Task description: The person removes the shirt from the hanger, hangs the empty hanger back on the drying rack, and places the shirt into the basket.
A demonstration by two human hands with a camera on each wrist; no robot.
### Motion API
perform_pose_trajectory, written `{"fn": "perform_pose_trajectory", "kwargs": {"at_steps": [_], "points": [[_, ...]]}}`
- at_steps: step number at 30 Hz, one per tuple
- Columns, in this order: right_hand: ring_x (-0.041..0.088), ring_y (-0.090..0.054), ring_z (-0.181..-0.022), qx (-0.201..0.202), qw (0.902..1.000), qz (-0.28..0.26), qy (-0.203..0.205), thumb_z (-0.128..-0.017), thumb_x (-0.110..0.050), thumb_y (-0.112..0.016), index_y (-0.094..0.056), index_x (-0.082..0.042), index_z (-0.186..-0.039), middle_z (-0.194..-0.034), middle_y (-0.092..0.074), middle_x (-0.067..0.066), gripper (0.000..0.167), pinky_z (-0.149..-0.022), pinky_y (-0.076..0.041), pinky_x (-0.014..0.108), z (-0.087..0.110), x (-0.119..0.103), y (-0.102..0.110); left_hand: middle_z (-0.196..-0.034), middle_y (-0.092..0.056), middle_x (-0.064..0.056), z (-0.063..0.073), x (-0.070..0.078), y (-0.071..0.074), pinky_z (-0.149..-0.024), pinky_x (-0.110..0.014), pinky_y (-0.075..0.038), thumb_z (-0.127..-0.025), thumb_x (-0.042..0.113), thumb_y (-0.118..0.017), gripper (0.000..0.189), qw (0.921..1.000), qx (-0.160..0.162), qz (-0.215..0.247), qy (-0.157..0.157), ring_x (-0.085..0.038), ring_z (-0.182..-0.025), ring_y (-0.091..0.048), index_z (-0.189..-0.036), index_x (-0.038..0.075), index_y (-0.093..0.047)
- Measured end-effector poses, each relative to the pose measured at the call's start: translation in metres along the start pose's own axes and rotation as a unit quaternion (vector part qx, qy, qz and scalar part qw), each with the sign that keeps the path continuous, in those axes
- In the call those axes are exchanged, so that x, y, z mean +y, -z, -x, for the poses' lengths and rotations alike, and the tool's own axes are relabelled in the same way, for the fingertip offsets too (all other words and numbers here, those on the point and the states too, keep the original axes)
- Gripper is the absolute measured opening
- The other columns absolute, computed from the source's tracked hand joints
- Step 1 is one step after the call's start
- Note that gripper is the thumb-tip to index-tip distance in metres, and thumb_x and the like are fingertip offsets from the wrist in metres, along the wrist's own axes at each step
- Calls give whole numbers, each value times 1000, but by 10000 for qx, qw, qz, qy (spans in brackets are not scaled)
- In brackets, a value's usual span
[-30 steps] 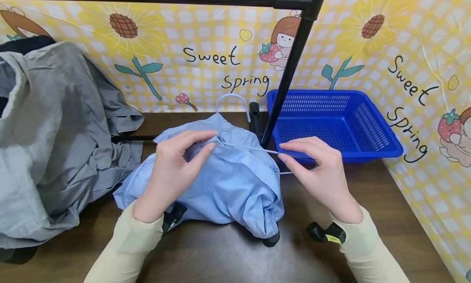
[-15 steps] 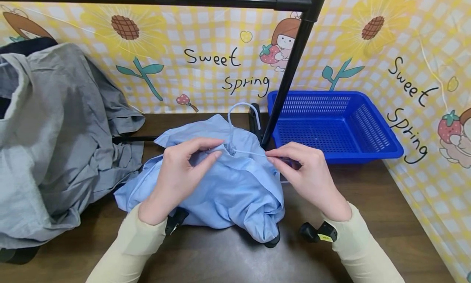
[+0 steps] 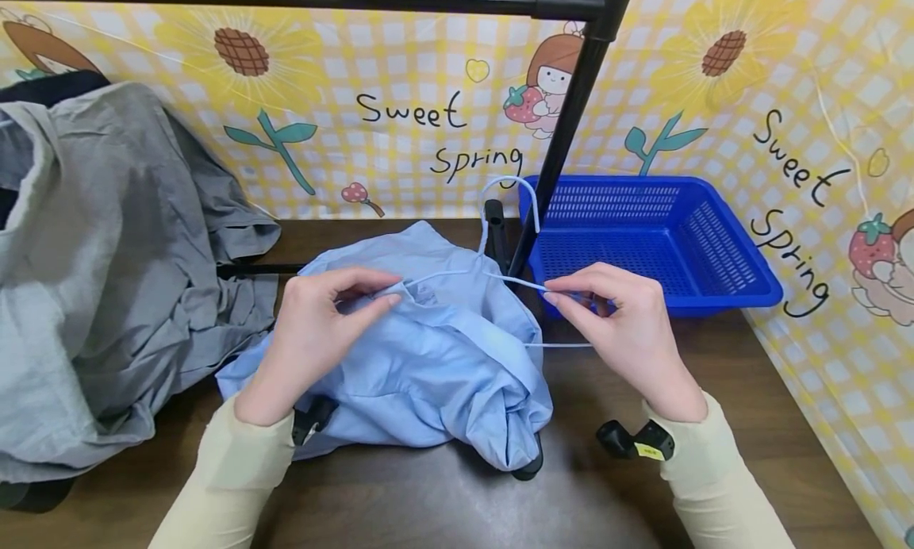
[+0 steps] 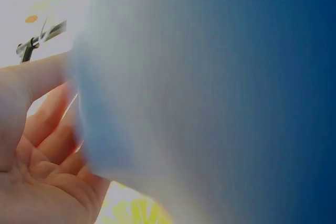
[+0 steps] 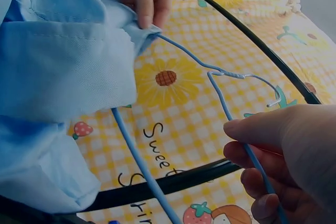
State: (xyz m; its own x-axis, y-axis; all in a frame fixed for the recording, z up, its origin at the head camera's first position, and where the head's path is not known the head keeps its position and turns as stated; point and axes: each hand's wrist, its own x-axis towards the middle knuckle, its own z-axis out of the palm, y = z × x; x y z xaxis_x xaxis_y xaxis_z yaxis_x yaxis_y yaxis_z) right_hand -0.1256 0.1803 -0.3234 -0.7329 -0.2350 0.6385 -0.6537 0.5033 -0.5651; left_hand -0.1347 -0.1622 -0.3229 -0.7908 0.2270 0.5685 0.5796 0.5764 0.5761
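Note:
A light blue garment [image 3: 428, 374], perhaps a shirt, lies bunched over the rack's base. My left hand [image 3: 317, 327] pinches its opening edge between thumb and fingers. A thin blue wire hanger [image 3: 517, 282] runs from that opening to my right hand [image 3: 621, 327], which pinches its right arm near the neck. The hook points up and curves to the right. In the right wrist view, the hanger's twisted neck [image 5: 233, 74] is outside the cloth, and its lower bar enters below the garment's edge. Blurred blue cloth [image 4: 184, 103] fills most of the left wrist view.
A black rack [image 3: 564, 128] has a top rail across the back and a slanting post right of centre. Behind that post stands a blue perforated basket [image 3: 767, 279]. Grey garments [image 3: 121, 239] hang at the left. A patterned cloth [image 3: 400, 49] covers the walls.
The hanger has shifted right, more of its left arm now showing outside the cloth. My right hand went left, then back right. My left hand has moved slightly left with the garment edge.

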Motion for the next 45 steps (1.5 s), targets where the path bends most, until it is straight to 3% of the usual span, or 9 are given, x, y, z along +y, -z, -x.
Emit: {"fn": "perform_pose_trajectory", "kwargs": {"at_steps": [11,21,28,36,42,45], "points": [[8,-52,-66,40,9992,321,-218,-81,0,-85,-82,-13,-103,-94,-74,-6,26,-53,-39,22,0,3,16,-91,-75,3,-1,-9,16,-68,-39,-57,-84,6,-85,17,9956,-649,-607,311,-11,-77,-68,-100,12,-81],[6,-55,-69,6,9984,520,-239,-82,-2,-85,-82,-16,-103,-95,-73,-11,25,-54,-41,23,0,4,27,-89,-74,2,3,-28,21,-73,-43,-58,-87,6,-82,13,9902,-1021,-573,765,-14,-76,-69,-97,12,-78],[6,-54,-67,-57,9983,570,-72,-79,1,-86,-82,-15,-102,-94,-73,-10,28,-54,-40,21,1,2,33,-91,-74,0,5,-40,23,-77,-45,-56,-91,9,-78,15,9750,-1770,-630,1187,-18,-81,-69,-105,11,-76],[5,-55,-69,-52,9973,728,-68,-77,5,-87,-82,-13,-99,-92,-73,-8,29,-54,-39,20,3,-2,45,-92,-72,-1,10,-48,25,-81,-48,-55,-92,7,-75,14,9578,-2469,-675,1305,-21,-86,-68,-106,10,-75],[5,-53,-67,373,9975,603,47,-74,17,-83,-81,-4,-94,-88,-74,4,29,-57,-39,18,0,-15,58,-83,-69,6,15,-58,30,-76,-42,-53,-87,1,-76,14,9433,-2982,-658,1298,-14,-80,-65,-94,13,-73],[4,-51,-65,612,9970,467,97,-73,22,-79,-80,2,-91,-84,-73,10,27,-57,-38,17,-2,-24,63,-88,-71,3,15,-58,32,-76,-41,-53,-87,14,-82,20,9385,-3112,-629,1357,-14,-82,-66,-105,10,-73]]}}
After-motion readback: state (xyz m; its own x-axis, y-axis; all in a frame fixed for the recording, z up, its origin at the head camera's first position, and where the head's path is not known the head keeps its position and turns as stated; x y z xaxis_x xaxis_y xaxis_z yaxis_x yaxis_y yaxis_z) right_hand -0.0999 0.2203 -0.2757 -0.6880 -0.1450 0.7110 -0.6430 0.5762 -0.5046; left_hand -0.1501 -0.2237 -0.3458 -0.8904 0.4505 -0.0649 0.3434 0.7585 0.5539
